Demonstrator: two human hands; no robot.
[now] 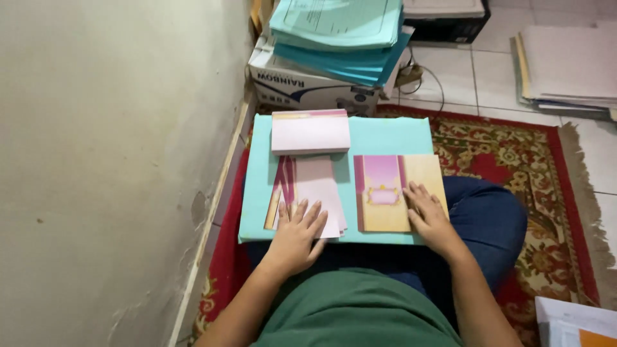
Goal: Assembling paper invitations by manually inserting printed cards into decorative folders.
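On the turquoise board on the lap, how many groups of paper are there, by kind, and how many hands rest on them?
Pale pink stacks: 2, the far stack and the near stack
Pink and cream card: 1
Hands: 2, left hand, right hand
Total: 5

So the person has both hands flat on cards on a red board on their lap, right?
Nearly. The head view shows the left hand flat on the pink cards and the right hand flat on the pink and yellow card, but the board on their lap is light turquoise, not red. The red thing is the rug underneath.
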